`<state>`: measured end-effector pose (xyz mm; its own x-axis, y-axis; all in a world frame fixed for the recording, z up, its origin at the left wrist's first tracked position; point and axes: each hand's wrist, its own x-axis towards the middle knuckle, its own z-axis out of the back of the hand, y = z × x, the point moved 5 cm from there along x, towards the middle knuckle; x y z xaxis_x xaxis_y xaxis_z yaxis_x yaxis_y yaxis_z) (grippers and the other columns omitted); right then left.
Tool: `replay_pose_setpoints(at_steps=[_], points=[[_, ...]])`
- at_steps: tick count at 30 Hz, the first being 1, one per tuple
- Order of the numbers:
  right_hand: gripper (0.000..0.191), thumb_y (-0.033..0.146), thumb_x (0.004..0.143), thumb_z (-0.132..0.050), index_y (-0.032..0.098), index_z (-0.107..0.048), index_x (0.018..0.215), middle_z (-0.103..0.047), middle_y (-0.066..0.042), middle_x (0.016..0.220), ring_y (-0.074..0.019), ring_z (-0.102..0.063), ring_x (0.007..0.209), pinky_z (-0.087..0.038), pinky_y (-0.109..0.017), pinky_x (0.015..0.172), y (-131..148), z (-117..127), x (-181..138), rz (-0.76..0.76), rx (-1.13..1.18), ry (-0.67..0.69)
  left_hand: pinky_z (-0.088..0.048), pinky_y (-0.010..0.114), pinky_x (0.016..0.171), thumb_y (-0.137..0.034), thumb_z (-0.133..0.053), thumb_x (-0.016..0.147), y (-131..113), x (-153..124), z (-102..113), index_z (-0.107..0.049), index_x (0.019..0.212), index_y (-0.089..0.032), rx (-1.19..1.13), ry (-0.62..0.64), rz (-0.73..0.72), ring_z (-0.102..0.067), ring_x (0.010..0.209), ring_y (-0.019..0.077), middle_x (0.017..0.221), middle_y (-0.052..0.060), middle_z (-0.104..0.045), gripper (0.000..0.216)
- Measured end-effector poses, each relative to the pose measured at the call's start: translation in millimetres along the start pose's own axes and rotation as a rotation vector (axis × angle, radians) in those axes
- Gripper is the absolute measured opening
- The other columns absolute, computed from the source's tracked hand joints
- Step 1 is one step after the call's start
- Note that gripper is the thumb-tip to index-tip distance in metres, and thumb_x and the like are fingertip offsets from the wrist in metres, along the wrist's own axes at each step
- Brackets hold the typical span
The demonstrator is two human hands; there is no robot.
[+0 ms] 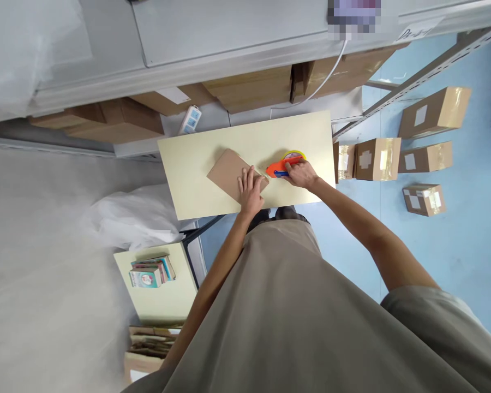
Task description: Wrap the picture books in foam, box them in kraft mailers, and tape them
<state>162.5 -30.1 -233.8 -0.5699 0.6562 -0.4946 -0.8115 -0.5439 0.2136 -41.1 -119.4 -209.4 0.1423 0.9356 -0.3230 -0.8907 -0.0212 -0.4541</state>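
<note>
A flat brown cardboard box [228, 171] lies on a pale yellow table [196, 164]. My left hand [250, 191] rests flat on the box's near corner, fingers spread. My right hand [300, 174] is closed around the handle of an orange and blue tape dispenser [281, 166] with a yellow tape roll. The dispenser sits on the table just right of the box, its nose pointing at the box's edge.
Several taped cardboard boxes [377, 158] lie on the blue floor to the right. More cartons [249, 87] are stacked under a grey shelf behind the table. A lower table [175, 295] at the left carries a stack of books [151, 271]. White plastic wrap [126, 218] lies beside it.
</note>
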Motion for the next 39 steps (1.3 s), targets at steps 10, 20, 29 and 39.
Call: replay_pose_setpoints(at_steps=[10,20,29,39], points=[[0.058,0.044,0.114,-0.043,-0.003,-0.061,0.141,-0.078,-0.032,0.121,-0.041,-0.074,0.109,-0.047,-0.048,0.098,27,23,2,-0.211,0.072,0.025,0.001,0.064,0.142,0.0,-0.059,0.072,-2,-2,-2,-0.059,0.144,-0.021,-0.007,-0.027,-0.021,0.01,0.174,0.0276,0.188,0.01,-0.014,0.075],[0.064,0.062,0.112,-0.043,0.006,-0.068,0.13,-0.079,-0.032,0.118,-0.0425,-0.076,0.113,-0.054,-0.048,0.097,17,87,-19,-0.269,0.215,-0.178,-0.024,0.063,0.138,-0.018,-0.069,0.092,-19,-5,21,-0.063,0.133,-0.022,-0.154,-0.126,0.026,-0.03,0.169,0.0367,0.171,0.017,-0.049,0.042],[0.057,0.063,0.112,-0.039,0.015,-0.057,0.137,-0.081,-0.021,0.104,-0.041,-0.078,0.093,-0.059,-0.045,0.079,44,213,-69,-0.268,0.337,-0.518,-0.053,0.047,0.118,-0.03,-0.051,0.111,-109,31,157,-0.06,0.144,-0.024,-0.292,-0.799,-0.247,-0.065,0.129,0.0283,0.129,0.015,-0.067,0.034],[0.056,0.038,0.115,-0.029,0.005,-0.043,0.158,-0.067,-0.028,0.135,-0.0464,-0.059,0.138,-0.035,-0.074,0.123,-4,337,11,-0.108,0.043,-0.801,-0.04,0.048,0.133,-0.023,-0.039,0.111,-157,105,253,-0.042,0.169,-0.025,-0.296,-0.796,-0.406,-0.051,0.155,0.0288,0.164,0.013,-0.057,0.058]])
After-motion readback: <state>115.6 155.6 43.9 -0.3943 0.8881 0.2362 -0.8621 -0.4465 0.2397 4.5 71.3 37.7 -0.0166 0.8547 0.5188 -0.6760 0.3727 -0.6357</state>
